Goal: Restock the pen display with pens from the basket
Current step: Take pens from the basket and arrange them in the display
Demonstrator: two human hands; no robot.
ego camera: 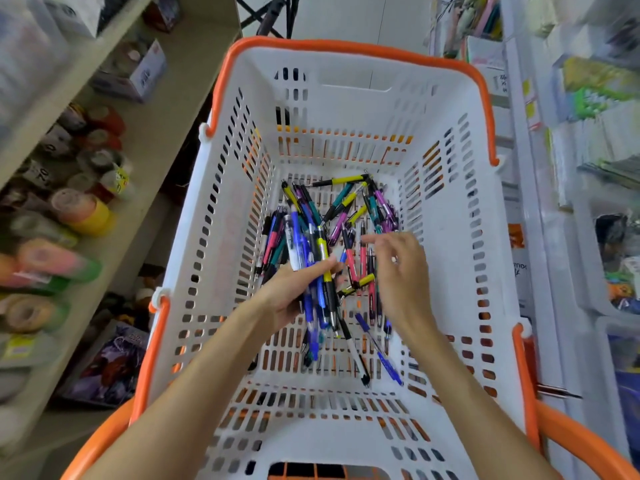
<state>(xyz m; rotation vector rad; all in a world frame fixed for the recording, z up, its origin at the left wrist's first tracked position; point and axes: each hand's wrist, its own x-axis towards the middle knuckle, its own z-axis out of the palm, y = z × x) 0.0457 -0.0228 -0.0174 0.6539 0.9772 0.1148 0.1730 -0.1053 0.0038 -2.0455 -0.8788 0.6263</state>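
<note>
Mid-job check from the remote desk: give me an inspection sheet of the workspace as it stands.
Surface: white slotted basket with orange handles; its floor shows between the pens.
Job's things: loose pens lie in a mixed-colour heap on the basket floor; a bundle of pens is in the left hand. Pen display not identifiable.
Clutter: nothing seen in the basket besides pens.
Grippers: left hand grips the bundle; right hand hovers over the heap, fingers loosely extended, holding nothing visible.
Cables: nothing seen.
Surroundings: shelf of tape rolls on the left; blurred white racks of stationery on the right.
</note>
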